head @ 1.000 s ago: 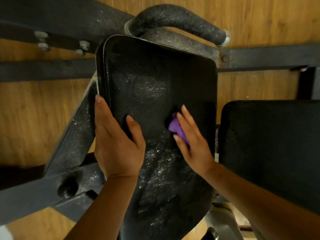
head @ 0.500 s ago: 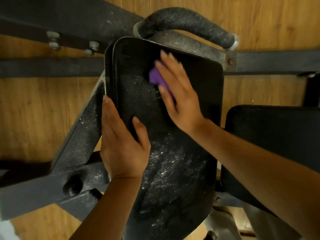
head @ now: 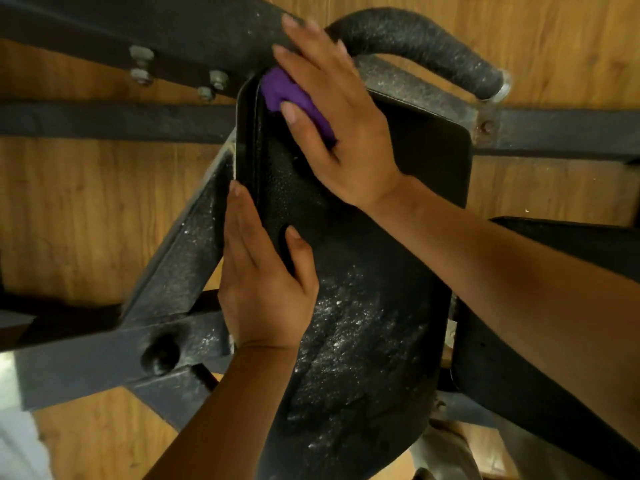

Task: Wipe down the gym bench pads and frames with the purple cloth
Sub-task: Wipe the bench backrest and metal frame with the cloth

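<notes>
1. Right hand, flat on the far left corner of the bench pad; fingers straight and spread, pressing rather than gripping, tips reaching past the pad edge toward the frame.
2. Purple cloth, bunched under the right palm and fingers, showing between index and thumb at the pad's far left corner.
3. Left hand, steadying the pad's left edge; straight fingers laid along the side, thumb resting on the top face, nothing pinched.
4. Pad surface: dark and fairly clean in the far half, speckled with pale dust in the near half.
5. Frame beams, left of the pad, and foam-covered handle, beyond it: both dusty, apparently unwiped. Second pad, at right, partly hidden by the right forearm.
6. Step in hand, by judgement: wiping the first pad, at the far end of a stroke.
7. Next move, by judgement: cloth drawn back toward the body over the dusty near half, palm pressure kept even, left hand holding the pad steady; frames and second pad afterward.
</notes>
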